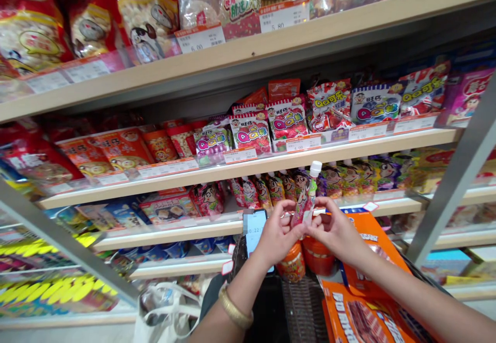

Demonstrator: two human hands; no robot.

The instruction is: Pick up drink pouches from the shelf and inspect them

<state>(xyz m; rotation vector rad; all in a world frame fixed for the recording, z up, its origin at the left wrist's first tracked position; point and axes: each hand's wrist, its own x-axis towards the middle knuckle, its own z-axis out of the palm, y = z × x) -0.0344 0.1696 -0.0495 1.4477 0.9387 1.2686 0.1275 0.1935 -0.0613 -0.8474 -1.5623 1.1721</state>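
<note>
A slim jelly drink pouch (305, 203) with a white spout cap stands upright between my two hands, its narrow side turned towards me. My left hand (279, 232), a gold bracelet on its wrist, is closed on the pouch's lower left. From the other side my right hand (334, 229) pinches its lower right edge. Just below my hands are orange-red tubs (292, 264) in a dark woven basket (304, 307). Similar spouted pouches (277, 187) stand in a row on the shelf behind.
Orange snack packs (360, 312) lie at the basket's right. A phone (254, 229) with a lit screen is propped at its left. Bagged gummies (250, 132) line the shelf above. A white bag (160, 307) hangs at lower left, near a slanting metal post (70, 239).
</note>
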